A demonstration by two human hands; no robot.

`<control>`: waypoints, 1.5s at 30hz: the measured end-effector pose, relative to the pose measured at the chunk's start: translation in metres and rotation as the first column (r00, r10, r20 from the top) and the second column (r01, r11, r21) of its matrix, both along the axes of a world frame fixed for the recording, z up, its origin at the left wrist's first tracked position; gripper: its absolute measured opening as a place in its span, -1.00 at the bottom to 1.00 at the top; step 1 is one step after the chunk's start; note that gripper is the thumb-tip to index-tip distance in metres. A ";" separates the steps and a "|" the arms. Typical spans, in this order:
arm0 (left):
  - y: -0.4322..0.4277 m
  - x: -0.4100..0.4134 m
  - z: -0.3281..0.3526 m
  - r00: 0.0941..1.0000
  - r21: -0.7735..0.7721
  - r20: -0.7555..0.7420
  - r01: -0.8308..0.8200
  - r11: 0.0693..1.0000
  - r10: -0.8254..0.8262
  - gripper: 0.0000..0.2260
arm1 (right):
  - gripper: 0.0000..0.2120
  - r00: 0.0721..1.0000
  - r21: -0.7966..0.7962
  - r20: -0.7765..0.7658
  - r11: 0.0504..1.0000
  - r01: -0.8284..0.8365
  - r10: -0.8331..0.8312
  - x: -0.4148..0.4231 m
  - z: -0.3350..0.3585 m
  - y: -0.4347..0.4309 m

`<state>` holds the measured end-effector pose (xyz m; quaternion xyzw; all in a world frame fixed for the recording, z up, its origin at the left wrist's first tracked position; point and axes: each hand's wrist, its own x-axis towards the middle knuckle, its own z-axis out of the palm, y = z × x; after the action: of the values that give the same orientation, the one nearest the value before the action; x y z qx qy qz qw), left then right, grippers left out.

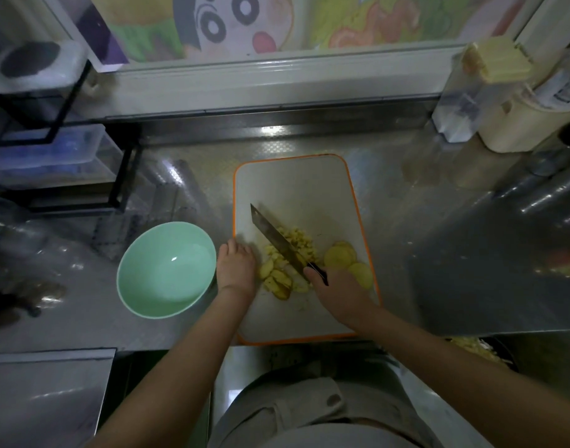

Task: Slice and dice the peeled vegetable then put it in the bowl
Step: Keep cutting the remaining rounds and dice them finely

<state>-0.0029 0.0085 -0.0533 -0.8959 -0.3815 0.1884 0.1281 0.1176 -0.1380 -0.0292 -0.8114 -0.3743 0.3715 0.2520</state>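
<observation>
A round mint-green ceramic bowl (pixel 148 253) sits on the patterned steel counter (pixel 406 221), touching the white orange-rimmed plastic cutting board (pixel 293 189). The left hand (pixel 235 270) rests on the board's left edge, fingers close together and holding nothing. Beside it lies the peeled yellow vegetable (pixel 277 276) (strips, small dice, round slices further right). The right hand (pixel 338 292) grips the black-handled steel knife (pixel 274 236), its blade slanted across the dice. Far right, a beige tub's paper label (pixel 561 88) is too blurred to read.

Dim, soft, edge-warped; counter (pixel 438 221) glare
</observation>
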 end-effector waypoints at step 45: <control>-0.045 0.016 -0.017 0.861 -0.321 0.457 -0.077 0.944 0.226 -0.60 | -0.52 0.995 -0.013 0.081 0.999 0.052 -0.051 0.022 -0.006 -0.012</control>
<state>0.0130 -0.0364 -0.0700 -0.8899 -0.4393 0.0203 -0.1210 0.1392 -0.1501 -0.0352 -0.8369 -0.3603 0.3349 0.2399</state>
